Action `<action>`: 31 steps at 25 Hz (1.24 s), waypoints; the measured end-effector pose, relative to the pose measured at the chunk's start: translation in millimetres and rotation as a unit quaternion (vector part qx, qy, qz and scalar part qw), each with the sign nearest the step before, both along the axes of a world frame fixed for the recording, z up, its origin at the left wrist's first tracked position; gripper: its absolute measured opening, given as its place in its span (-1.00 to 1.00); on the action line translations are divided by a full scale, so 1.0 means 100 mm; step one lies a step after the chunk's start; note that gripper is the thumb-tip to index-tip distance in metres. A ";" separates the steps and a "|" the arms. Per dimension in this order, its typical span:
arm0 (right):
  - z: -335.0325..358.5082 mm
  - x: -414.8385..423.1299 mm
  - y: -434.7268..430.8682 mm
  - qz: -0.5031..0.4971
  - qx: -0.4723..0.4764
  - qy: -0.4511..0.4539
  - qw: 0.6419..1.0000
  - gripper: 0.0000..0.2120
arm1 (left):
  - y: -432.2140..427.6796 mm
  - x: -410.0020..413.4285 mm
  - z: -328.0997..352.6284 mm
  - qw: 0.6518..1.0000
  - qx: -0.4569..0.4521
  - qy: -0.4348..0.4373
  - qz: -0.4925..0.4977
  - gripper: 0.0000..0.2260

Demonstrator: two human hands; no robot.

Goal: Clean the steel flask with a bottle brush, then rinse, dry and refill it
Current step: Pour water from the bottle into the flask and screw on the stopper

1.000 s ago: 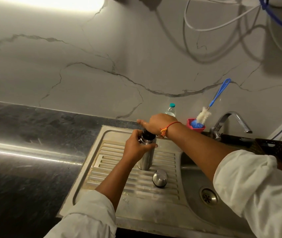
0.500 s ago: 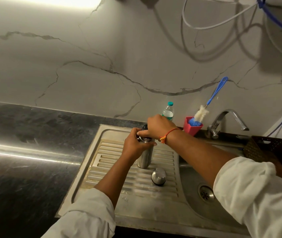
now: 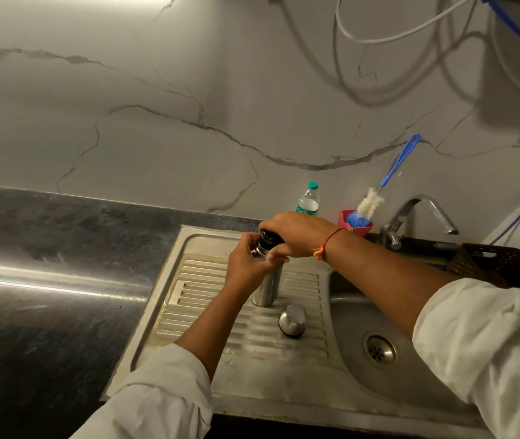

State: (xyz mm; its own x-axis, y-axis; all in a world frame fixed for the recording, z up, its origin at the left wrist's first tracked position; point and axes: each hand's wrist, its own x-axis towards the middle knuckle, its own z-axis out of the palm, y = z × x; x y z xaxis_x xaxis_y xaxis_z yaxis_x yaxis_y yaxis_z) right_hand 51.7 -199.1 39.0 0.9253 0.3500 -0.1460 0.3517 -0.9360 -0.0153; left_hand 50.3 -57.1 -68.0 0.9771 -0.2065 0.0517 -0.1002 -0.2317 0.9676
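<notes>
A veined marble wall backs a dark counter, where a steel sink unit fills the centre and right. A dark plastic basket sits at three o'clock from the drainboard, and a curved tap at two. The steel flask stands upright near the middle of the ribbed drainboard. A person's left hand grips its upper body, fingers wrapped round. The right hand clasps the black stopper at its mouth. At two o'clock from the flask a blue-handled bottle brush leans in a red holder. A water bottle stands at one o'clock. The steel cap rests at four o'clock, near the flask's base.
</notes>
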 end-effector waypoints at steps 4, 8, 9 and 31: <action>-0.05 -0.01 0.03 -0.027 -0.018 -0.034 0.999 -0.49 | -0.02 -0.02 0.00 1.000 -0.001 0.001 0.009 -0.52; -0.12 -0.01 0.09 -0.062 -0.035 -0.101 0.992 -0.47 | -0.02 -0.03 0.01 1.000 -0.010 -0.003 0.010 -0.54; -0.14 -0.02 0.11 -0.076 -0.039 -0.122 0.989 -0.47 | -0.02 -0.04 0.00 1.000 -0.011 -0.003 0.012 -0.55; -0.91 -0.76 -0.21 -0.359 0.257 0.107 0.891 -0.36 | 0.10 -0.14 -0.18 0.996 0.083 0.010 -0.036 -0.15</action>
State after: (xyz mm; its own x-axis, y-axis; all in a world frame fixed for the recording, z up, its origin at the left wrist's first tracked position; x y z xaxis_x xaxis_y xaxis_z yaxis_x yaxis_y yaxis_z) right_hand -23.9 -219.9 -52.1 0.9075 -0.2500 -0.3376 -0.3982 -0.7678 -0.5019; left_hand 36.2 -46.8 -86.0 0.9600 -0.2799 -0.0072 -0.1041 -0.3807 0.9188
